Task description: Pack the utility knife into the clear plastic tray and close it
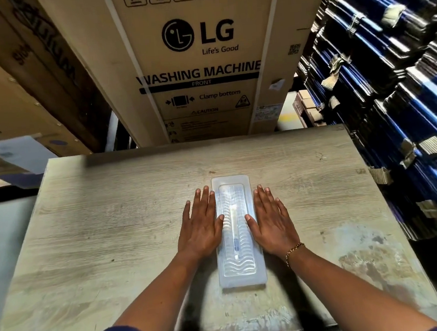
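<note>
The closed clear plastic tray [236,233] lies mid-counter [111,229], the utility knife [235,230] faintly visible inside. Left hand [202,227] and right hand [272,223] lie flat, fingers spread, flanking it. Behind, a carton [199,60] reads "LG Life's Good WASHING MACHINE FRONT".

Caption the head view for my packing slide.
Both hands, left hand and right hand, press flat beside the closed clear plastic tray.
</note>
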`<state>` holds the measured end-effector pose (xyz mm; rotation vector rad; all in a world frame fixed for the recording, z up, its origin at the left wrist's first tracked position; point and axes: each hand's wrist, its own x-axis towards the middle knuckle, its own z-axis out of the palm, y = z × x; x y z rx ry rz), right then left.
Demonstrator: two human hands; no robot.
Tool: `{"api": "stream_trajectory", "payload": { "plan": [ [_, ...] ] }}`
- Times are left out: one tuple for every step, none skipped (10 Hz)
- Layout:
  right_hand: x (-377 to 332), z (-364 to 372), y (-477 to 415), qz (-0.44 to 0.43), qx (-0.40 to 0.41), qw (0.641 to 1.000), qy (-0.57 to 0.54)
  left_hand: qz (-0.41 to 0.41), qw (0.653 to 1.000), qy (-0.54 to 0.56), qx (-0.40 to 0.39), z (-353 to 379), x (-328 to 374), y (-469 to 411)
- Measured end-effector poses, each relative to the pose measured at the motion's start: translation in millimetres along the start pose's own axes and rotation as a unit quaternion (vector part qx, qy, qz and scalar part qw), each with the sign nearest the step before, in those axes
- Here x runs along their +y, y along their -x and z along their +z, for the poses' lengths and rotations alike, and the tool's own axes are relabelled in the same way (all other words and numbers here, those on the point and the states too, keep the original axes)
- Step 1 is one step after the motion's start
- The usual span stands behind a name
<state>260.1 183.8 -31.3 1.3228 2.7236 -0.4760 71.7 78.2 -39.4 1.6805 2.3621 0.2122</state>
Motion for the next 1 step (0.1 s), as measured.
{"api": "stream_trajectory", "payload": {
  "plan": [
    [-2.5, -5.9, 8.5, 0.005, 0.008, 1.0, -0.007, -0.008, 1.0, -0.014, 0.001, -9.2, -3.1, 7.3]
  ]
}}
